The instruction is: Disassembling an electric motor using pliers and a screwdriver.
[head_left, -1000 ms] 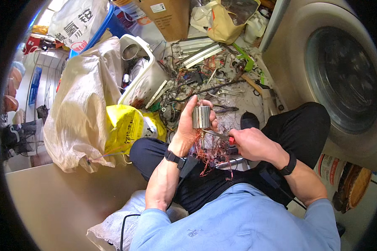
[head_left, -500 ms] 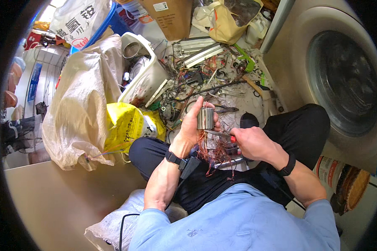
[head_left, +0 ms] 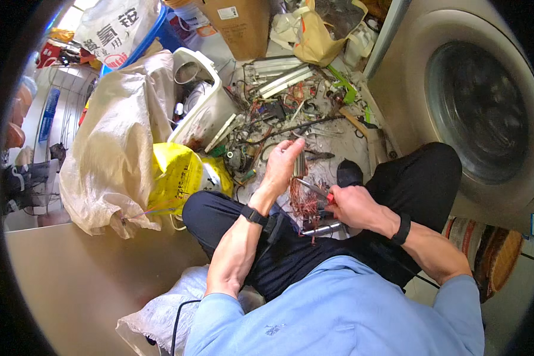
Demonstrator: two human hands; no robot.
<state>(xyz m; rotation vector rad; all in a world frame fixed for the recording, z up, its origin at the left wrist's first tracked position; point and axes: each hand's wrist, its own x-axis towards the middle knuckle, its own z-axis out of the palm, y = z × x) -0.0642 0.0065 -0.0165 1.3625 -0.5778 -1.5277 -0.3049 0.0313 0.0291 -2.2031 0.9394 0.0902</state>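
My left hand (head_left: 283,166) is wrapped round a grey ribbed metal core (head_left: 301,165), like a laminated motor or transformer core, which it partly hides. A tangle of reddish copper wire (head_left: 305,202) hangs from the core's lower end. In my right hand (head_left: 357,206) is a red-handled knife (head_left: 315,189); its pointed metal blade reaches left to the wire just below the core. Whether the tip touches the wire or passes behind strands, I cannot tell. Under the wire, between my legs, lies a shiny metal bar (head_left: 322,229).
Scrap wires, white strips (head_left: 285,82) and small parts cover the floor ahead. A white bin (head_left: 215,107), a yellow bag (head_left: 175,172) and a beige sack (head_left: 115,148) stand left. At the right is a front-loading washing machine (head_left: 436,89); a cardboard box (head_left: 237,29) stands at the back.
My left hand has turned so its back now shows and the core is more covered. The knife's tip has moved slightly right and up, along with the wire tangle.
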